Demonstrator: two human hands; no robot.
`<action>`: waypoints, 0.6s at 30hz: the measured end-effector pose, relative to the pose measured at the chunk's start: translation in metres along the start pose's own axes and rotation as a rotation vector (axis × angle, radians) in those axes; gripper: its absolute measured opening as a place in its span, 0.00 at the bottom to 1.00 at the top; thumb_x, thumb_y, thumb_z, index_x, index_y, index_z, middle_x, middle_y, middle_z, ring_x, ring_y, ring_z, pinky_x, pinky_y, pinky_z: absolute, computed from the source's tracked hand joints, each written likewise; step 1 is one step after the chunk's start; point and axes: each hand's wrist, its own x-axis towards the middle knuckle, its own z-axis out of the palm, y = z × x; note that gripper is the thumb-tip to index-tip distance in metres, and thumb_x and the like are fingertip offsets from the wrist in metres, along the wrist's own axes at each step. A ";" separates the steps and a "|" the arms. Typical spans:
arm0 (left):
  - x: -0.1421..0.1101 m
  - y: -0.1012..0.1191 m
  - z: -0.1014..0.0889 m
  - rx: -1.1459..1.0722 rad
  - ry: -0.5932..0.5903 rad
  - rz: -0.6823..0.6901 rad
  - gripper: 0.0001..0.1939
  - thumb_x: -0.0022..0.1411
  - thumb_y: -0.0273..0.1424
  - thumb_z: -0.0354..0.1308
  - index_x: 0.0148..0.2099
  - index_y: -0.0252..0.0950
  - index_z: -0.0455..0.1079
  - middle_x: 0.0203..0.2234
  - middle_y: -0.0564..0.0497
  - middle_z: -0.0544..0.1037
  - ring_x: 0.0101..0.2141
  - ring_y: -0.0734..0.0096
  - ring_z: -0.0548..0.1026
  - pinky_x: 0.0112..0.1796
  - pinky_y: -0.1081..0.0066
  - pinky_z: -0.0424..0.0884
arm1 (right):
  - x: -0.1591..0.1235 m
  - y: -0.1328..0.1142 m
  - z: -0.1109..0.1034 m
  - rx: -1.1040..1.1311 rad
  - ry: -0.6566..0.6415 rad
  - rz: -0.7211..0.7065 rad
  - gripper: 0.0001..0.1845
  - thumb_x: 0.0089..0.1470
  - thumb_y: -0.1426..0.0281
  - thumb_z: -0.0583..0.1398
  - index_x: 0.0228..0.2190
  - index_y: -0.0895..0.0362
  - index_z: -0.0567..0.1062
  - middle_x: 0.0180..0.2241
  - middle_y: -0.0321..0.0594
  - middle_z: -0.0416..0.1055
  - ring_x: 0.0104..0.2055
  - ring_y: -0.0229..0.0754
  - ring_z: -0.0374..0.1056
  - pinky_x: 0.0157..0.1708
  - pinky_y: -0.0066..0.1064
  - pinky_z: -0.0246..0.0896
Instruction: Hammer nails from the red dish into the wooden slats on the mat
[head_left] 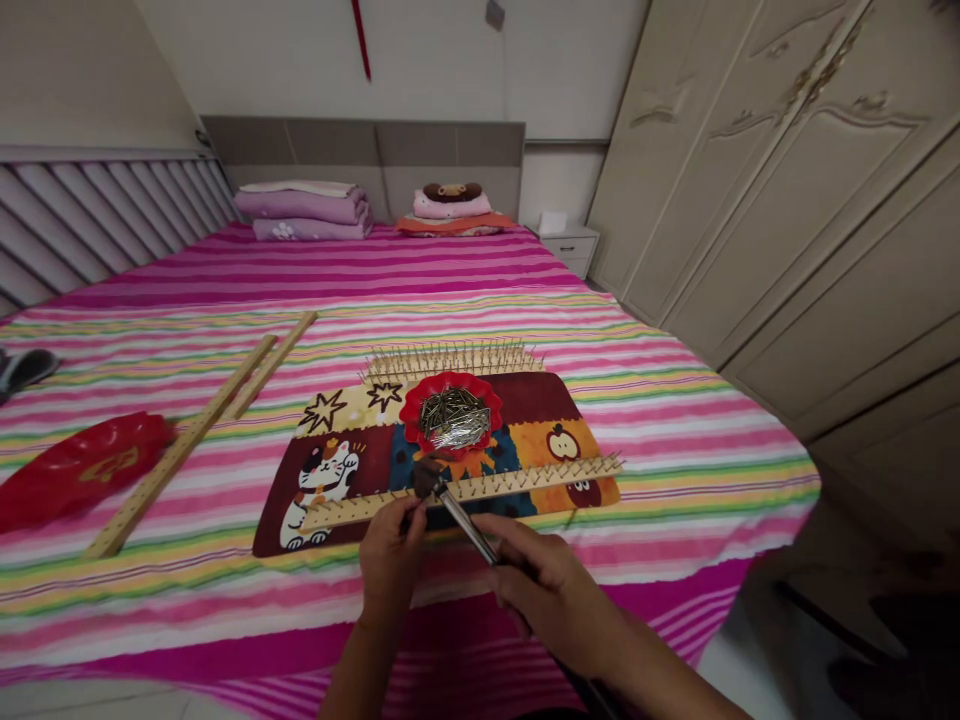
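Two hands are busy with a hammer [469,525] and a long strip of wood [502,485] lined with nails [570,470]. To do it well, I think the strip should lie flat and each tap should land straight on top of one nail. Small taps seem best, since a bed [675,430] is bouncy, and fingertips should be clear of the hammer's head. The right hand [551,585] is wrapped around the hammer's handle. The left hand [390,555] is partly curled, thumb and finger close together, right by the hammer's head on the near side of the strip; I cannot tell if it pinches anything. The strip lies across a mat [525,395] with a cat picture. Just past it sits a red bowl [410,412] of loose nails [454,415]. Behind that is more spiky wood [450,358]. Over to the left lie two bare strips [187,450], with a red plate [45,470] beside the longer one. Far back, I see folded blankets [307,210]
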 end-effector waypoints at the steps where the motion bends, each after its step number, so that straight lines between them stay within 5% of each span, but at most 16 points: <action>1: 0.000 0.001 -0.001 0.004 0.000 0.001 0.12 0.53 0.39 0.54 0.33 0.38 0.74 0.28 0.50 0.79 0.29 0.68 0.75 0.34 0.69 0.71 | 0.003 -0.001 0.002 -0.024 -0.007 -0.025 0.27 0.53 0.79 0.52 0.53 0.51 0.67 0.19 0.25 0.59 0.19 0.30 0.52 0.20 0.22 0.48; 6: 0.000 0.004 -0.003 0.053 -0.041 0.019 0.10 0.54 0.37 0.52 0.31 0.39 0.73 0.25 0.51 0.78 0.28 0.68 0.74 0.31 0.70 0.69 | 0.007 -0.007 0.006 -0.088 -0.041 0.020 0.27 0.51 0.82 0.52 0.50 0.50 0.71 0.22 0.27 0.61 0.20 0.29 0.52 0.20 0.22 0.48; 11: 0.001 -0.002 0.000 0.062 0.009 0.068 0.11 0.55 0.37 0.52 0.33 0.38 0.73 0.28 0.49 0.79 0.30 0.67 0.76 0.34 0.69 0.71 | -0.017 -0.007 -0.006 0.000 -0.019 0.099 0.25 0.55 0.76 0.53 0.53 0.49 0.68 0.22 0.27 0.59 0.20 0.30 0.51 0.20 0.23 0.47; 18: 0.003 0.008 -0.015 0.176 0.052 0.155 0.13 0.58 0.38 0.51 0.37 0.38 0.73 0.32 0.48 0.80 0.34 0.67 0.76 0.37 0.69 0.71 | -0.076 0.063 -0.040 0.120 0.112 0.457 0.29 0.50 0.65 0.56 0.54 0.57 0.67 0.18 0.25 0.58 0.14 0.29 0.50 0.15 0.23 0.46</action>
